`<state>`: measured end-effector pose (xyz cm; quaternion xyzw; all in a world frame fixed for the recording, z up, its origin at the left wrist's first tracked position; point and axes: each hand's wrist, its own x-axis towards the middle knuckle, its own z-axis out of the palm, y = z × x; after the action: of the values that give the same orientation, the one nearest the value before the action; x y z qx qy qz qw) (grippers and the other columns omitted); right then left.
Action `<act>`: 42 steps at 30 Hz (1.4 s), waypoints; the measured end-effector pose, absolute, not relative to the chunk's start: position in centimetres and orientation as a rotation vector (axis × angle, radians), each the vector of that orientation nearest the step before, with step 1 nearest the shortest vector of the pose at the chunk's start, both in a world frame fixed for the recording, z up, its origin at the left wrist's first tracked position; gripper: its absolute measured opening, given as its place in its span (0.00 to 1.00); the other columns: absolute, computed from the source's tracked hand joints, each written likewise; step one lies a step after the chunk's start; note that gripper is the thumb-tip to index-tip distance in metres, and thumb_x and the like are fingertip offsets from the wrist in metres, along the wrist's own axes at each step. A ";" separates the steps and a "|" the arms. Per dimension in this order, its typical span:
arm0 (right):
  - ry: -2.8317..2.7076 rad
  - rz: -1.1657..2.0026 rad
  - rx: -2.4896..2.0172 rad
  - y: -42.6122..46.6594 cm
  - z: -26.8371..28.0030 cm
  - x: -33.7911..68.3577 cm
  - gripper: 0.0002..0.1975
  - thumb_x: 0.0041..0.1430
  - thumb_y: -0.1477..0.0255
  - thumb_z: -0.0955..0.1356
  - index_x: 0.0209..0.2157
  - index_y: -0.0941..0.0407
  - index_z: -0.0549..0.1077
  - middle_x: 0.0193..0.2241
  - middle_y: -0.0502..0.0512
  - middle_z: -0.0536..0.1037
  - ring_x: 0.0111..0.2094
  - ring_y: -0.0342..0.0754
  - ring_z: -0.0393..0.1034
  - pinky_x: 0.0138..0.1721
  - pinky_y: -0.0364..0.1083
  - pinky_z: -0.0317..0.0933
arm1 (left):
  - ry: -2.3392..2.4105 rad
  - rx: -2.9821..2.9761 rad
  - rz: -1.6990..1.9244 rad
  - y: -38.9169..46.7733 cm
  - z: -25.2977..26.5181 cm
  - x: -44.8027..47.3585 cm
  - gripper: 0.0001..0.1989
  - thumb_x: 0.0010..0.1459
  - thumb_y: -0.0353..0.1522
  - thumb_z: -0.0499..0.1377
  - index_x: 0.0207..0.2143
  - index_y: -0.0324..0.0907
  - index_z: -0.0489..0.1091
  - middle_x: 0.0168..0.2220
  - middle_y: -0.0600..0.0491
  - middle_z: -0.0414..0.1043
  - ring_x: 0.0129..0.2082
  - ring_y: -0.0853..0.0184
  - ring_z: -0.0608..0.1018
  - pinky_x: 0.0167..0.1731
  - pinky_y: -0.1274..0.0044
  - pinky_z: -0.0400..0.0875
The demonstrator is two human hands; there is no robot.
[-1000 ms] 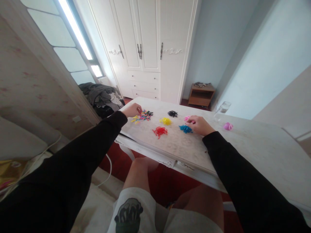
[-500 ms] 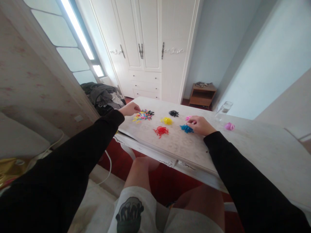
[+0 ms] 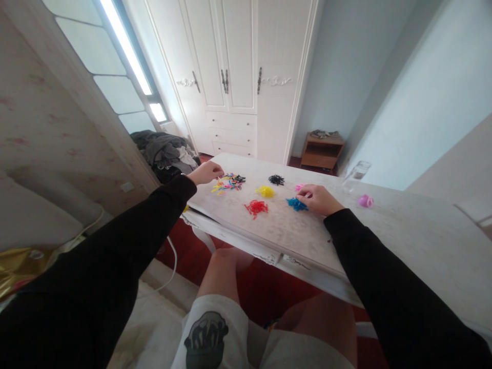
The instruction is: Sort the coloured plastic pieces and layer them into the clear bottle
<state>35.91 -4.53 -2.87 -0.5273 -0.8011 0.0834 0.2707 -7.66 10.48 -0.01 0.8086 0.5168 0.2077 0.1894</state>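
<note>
My left hand point(image 3: 208, 172) is at the far left of the white table, its fingers pinched together at the edge of a mixed-colour pile of small rubber bands point(image 3: 229, 184). Whatever is between those fingertips is too small to make out. On the right, my right hand point(image 3: 319, 199) rests its closed fingertips against a pile of blue rubber bands point(image 3: 296, 204); what they hold is hidden. A pink pile point(image 3: 300, 187) shows partly behind that hand. Between the hands lie separate piles of black bands point(image 3: 276, 179), yellow bands point(image 3: 265, 191) and red bands point(image 3: 256, 208).
A clear glass jar point(image 3: 358, 174) and a pink-purple rounded object point(image 3: 365, 201) are on the white table point(image 3: 415, 236), right of my right hand. The table's front edge runs above my knees. Behind it are a white wardrobe point(image 3: 230, 46) and a small wooden cabinet point(image 3: 322, 152).
The whole view has shifted slightly. Both hands stay by the same piles with fingers closed, and the piles look the same.
</note>
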 end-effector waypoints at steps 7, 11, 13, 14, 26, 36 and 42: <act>-2.167 0.244 -1.440 -4.6 -2.8 35.9 0.10 0.57 0.69 0.69 0.32 0.58 0.84 0.37 0.60 0.85 0.32 0.50 0.76 0.36 0.47 0.68 | 1.436 2.313 0.617 9.9 0.2 -7.2 0.13 0.55 0.39 0.61 0.28 0.38 0.78 0.24 0.49 0.79 0.27 0.66 0.79 0.32 0.77 0.71; -2.174 0.251 -1.450 -4.6 -2.7 35.8 0.11 0.58 0.69 0.69 0.33 0.59 0.84 0.37 0.61 0.85 0.31 0.48 0.76 0.35 0.46 0.67 | 1.450 2.304 0.619 10.0 0.2 -7.4 0.13 0.52 0.40 0.64 0.27 0.38 0.79 0.24 0.49 0.79 0.26 0.66 0.78 0.29 0.77 0.68; -2.183 0.257 -1.458 -4.7 -2.7 35.8 0.11 0.58 0.70 0.69 0.33 0.59 0.84 0.37 0.61 0.85 0.31 0.48 0.76 0.35 0.46 0.67 | 1.436 2.295 0.607 10.2 0.2 -7.6 0.13 0.50 0.40 0.66 0.28 0.38 0.80 0.24 0.49 0.79 0.25 0.66 0.77 0.28 0.77 0.67; -2.188 0.258 -1.465 -4.7 -2.7 35.8 0.11 0.58 0.70 0.69 0.34 0.59 0.84 0.36 0.61 0.85 0.31 0.48 0.76 0.35 0.45 0.67 | 1.426 2.291 0.605 10.3 0.1 -7.8 0.13 0.48 0.40 0.66 0.29 0.38 0.81 0.24 0.49 0.79 0.25 0.66 0.77 0.28 0.76 0.67; -2.196 0.245 -1.488 -4.8 -2.6 35.6 0.10 0.58 0.71 0.69 0.34 0.59 0.84 0.36 0.61 0.85 0.31 0.49 0.76 0.35 0.46 0.67 | 1.375 2.152 0.731 10.3 -0.6 -7.6 0.11 0.43 0.36 0.68 0.29 0.37 0.81 0.26 0.49 0.81 0.26 0.67 0.76 0.29 0.76 0.67; -2.211 0.247 -1.485 -4.9 -2.5 35.5 0.10 0.58 0.72 0.69 0.33 0.58 0.84 0.34 0.60 0.85 0.32 0.49 0.76 0.36 0.46 0.66 | 1.485 2.302 0.582 10.1 -0.7 -7.7 0.10 0.44 0.37 0.69 0.27 0.39 0.83 0.25 0.50 0.81 0.27 0.65 0.76 0.30 0.75 0.66; -2.216 0.267 -1.493 -4.9 -2.4 35.4 0.10 0.57 0.73 0.69 0.33 0.58 0.84 0.34 0.60 0.85 0.32 0.50 0.76 0.36 0.46 0.66 | 1.497 2.313 0.469 10.2 -1.6 -7.7 0.12 0.43 0.39 0.68 0.26 0.40 0.83 0.25 0.50 0.80 0.27 0.65 0.76 0.28 0.76 0.64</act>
<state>35.41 -4.93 -2.37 -0.5415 -0.8039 0.0967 0.2264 -7.65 10.18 -1.56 0.8152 0.5276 0.1652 0.1724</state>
